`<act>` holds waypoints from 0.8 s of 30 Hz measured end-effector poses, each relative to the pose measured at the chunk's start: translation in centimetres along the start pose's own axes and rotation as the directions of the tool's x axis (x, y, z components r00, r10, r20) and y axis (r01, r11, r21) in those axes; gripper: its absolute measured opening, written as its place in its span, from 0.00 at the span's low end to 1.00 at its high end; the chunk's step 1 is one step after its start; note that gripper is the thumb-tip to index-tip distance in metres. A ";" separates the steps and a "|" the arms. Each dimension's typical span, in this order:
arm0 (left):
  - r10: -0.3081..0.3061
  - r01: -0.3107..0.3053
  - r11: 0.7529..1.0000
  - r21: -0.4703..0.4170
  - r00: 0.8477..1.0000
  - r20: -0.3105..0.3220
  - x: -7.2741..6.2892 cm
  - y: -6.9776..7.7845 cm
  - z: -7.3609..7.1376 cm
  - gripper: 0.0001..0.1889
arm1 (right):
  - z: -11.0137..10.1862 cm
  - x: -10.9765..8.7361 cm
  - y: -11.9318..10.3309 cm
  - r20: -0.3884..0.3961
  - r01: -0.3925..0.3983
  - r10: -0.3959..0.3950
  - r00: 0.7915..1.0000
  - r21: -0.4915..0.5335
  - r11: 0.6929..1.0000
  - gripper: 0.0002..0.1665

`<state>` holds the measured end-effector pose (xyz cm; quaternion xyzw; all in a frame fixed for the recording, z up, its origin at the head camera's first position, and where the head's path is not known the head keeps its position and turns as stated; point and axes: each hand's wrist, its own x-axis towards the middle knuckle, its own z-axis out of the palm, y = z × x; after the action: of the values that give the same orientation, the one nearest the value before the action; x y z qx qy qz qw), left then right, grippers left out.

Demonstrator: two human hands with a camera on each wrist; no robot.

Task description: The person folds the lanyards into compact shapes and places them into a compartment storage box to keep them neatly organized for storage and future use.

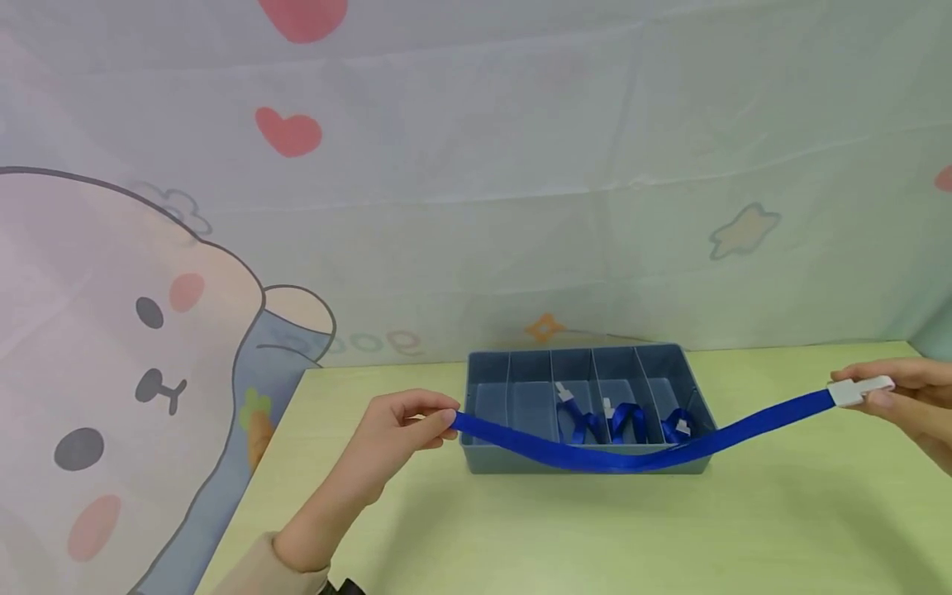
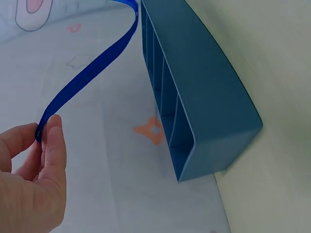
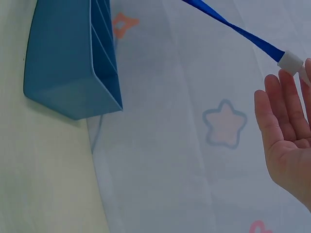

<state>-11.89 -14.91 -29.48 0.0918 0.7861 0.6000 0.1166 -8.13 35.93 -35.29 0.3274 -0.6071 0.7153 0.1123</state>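
A blue lanyard (image 1: 587, 457) hangs in a shallow sag between my two hands. Its looped end is pinched between thumb and fingers of my left hand (image 1: 397, 434), left of the box. Far to the right, my right hand (image 1: 918, 402) pinches the lanyard's white plastic clip (image 1: 848, 392). In the right wrist view the clip (image 3: 290, 62) sits at the fingertips, with the thumb partly out of frame. Behind the strap stands a grey-blue divided box (image 1: 587, 460), whose front the sagging middle overlaps in the head view.
Folded blue lanyards with white clips lie in the box's compartments: one in the middle (image 1: 576, 421), another beside it (image 1: 630, 420), a third at the right (image 1: 677, 426). The pale green table (image 1: 595, 537) ends behind the box at a printed cloth backdrop (image 1: 483, 165).
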 end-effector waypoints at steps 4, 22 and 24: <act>0.004 -0.003 1.000 -0.026 0.999 0.039 0.3 0.6 0.8 0.11 | 1.3 1.0 -0.6 -0.016 -0.022 0.022 1.000 -0.005 1.000 0.23; -0.025 0.036 0.987 -0.155 0.997 0.073 1.5 2.5 3.9 0.12 | 6.0 4.4 -1.6 -0.035 -0.087 0.088 0.995 0.044 0.995 0.24; -0.021 0.033 0.986 -0.164 0.997 0.078 1.6 2.8 4.6 0.11 | 6.6 4.8 -1.7 -0.038 -0.096 0.097 0.995 0.019 0.995 0.23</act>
<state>-12.09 -9.50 -28.07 0.0938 0.7298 0.6576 0.1617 -8.62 29.02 -30.71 0.2846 -0.6137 0.7314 0.0866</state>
